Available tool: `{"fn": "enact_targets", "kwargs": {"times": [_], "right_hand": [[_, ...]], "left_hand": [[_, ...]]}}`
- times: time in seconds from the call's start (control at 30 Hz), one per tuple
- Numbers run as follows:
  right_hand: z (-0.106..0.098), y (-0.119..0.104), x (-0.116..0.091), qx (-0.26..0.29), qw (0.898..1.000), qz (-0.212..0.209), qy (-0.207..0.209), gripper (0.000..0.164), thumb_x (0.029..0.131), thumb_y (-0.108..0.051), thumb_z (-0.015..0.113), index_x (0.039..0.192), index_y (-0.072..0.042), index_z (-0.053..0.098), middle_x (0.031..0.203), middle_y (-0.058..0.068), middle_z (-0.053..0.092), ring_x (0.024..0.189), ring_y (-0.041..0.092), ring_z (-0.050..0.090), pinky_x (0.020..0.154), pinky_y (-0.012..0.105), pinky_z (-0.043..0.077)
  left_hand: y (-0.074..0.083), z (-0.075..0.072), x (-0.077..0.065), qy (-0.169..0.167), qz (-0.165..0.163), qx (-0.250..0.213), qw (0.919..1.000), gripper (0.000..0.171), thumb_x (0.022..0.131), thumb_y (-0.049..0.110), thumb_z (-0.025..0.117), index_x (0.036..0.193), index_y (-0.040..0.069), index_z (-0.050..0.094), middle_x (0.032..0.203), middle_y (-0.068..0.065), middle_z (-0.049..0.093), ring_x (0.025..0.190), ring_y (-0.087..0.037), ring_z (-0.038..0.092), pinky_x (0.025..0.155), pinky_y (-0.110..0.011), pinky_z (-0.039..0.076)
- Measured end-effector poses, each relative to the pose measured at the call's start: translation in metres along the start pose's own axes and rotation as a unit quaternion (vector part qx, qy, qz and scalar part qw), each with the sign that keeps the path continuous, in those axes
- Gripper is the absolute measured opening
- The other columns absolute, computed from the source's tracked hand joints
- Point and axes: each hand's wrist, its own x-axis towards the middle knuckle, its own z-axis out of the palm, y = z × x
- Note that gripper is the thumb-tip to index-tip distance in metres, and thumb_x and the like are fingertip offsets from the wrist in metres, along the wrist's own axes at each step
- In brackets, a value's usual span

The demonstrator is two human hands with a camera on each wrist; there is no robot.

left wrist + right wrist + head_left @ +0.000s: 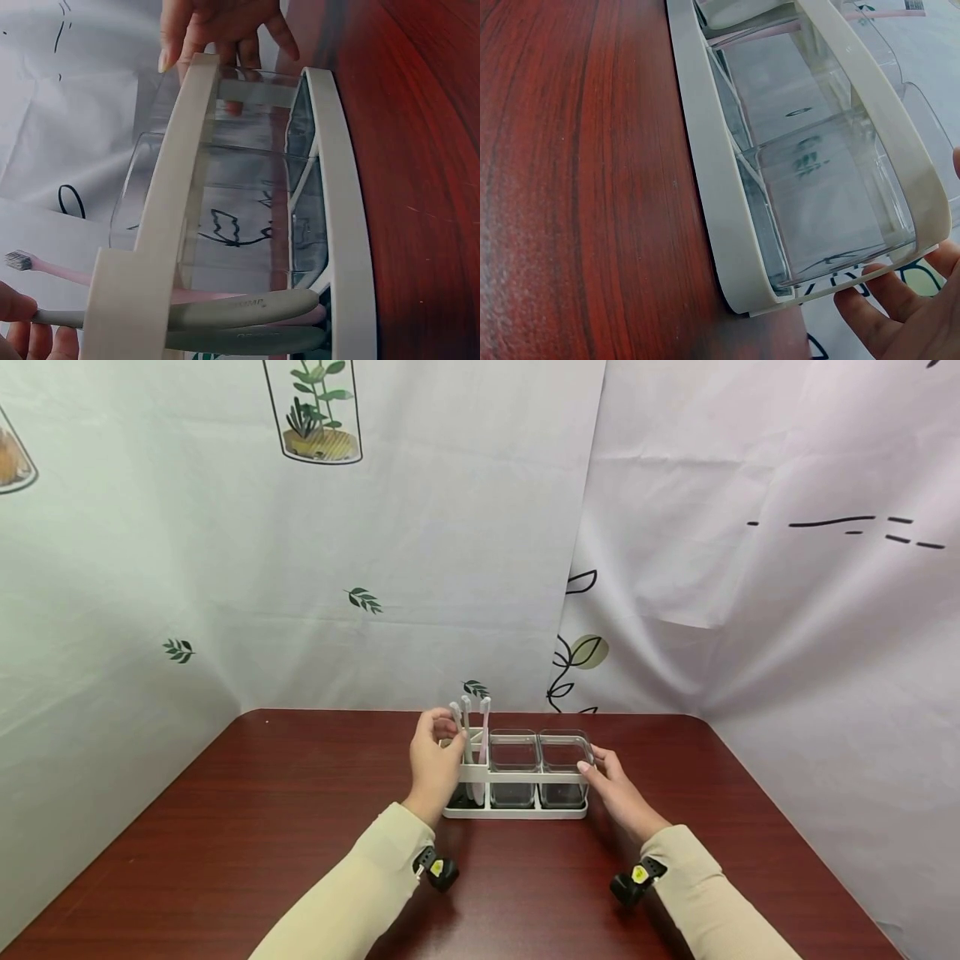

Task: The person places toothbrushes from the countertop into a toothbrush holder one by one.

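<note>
A white toothbrush holder (525, 814) stands on the table with two clear square cups (513, 752) in its middle and right sections. Upright in its left section are three toothbrushes: a grey one (240, 311), a darker grey-green one (255, 341) and a pink one (52, 270). My left hand (435, 768) pinches the grey toothbrush by its neck, above the holder's upper rail, while the handle's lower part stays inside the section. At the other end, my right hand (618, 789) steadies the holder, thumb by the upper front corner and fingers along its right side.
The dark red wooden table (300, 827) extends around the holder. Behind it hangs a white patterned cloth (450, 527), close to the table's back edge. Black wrist cameras (442, 870) sit on both cuffs.
</note>
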Motion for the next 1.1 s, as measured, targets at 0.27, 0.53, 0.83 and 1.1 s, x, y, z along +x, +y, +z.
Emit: {"fn": "enact_targets", "kwargs": {"times": [0.27, 0.53, 0.83, 1.1], "right_hand": [[-0.0003, 0.0005, 0.0002, 0.002, 1.000, -0.002, 0.005, 0.059, 0.103, -0.027, 0.045, 0.148, -0.001, 0.018, 0.147, 0.028, 0.024, 0.137, 0.038, 0.025, 0.111, 0.054, 0.021], [-0.0003, -0.0014, -0.0005, 0.000, 1.000, -0.003, 0.004, 0.061, 0.103, -0.029, 0.045, 0.148, -0.001, 0.017, 0.148, 0.028, 0.025, 0.138, 0.039, 0.025, 0.112, 0.055, 0.021], [-0.0008, 0.0005, 0.0002, 0.000, 1.000, 0.001, 0.005, 0.059, 0.103, -0.028, 0.045, 0.148, 0.000, 0.018, 0.148, 0.028, 0.024, 0.138, 0.039, 0.024, 0.112, 0.055, 0.020], [-0.0013, 0.0021, -0.0008, 0.000, 1.000, -0.003, 0.000, 0.059, 0.103, -0.029, 0.044, 0.147, -0.001, 0.018, 0.148, 0.027, 0.024, 0.137, 0.039, 0.025, 0.112, 0.056, 0.020]], "left_hand": [[-0.0038, 0.0007, -0.0024, -0.003, 0.010, 0.006, 0.9999, 0.027, 0.081, -0.012, 0.063, 0.104, -0.001, 0.055, 0.089, -0.015, 0.057, 0.085, -0.025, 0.058, 0.073, -0.030, 0.049], [-0.0008, 0.0013, -0.0027, -0.009, 0.007, 0.014, 0.9998, 0.026, 0.080, -0.014, 0.062, 0.102, -0.002, 0.056, 0.089, -0.017, 0.058, 0.086, -0.030, 0.058, 0.078, -0.039, 0.051], [0.0002, 0.0001, -0.0022, -0.022, 0.003, 0.043, 0.9988, 0.027, 0.081, -0.013, 0.063, 0.104, 0.000, 0.056, 0.089, -0.014, 0.057, 0.085, -0.027, 0.058, 0.075, -0.036, 0.051], [0.0046, -0.0001, -0.0027, -0.025, -0.006, 0.053, 0.9983, 0.027, 0.081, -0.013, 0.062, 0.105, -0.002, 0.055, 0.089, -0.014, 0.056, 0.085, -0.026, 0.058, 0.075, -0.035, 0.051]]}}
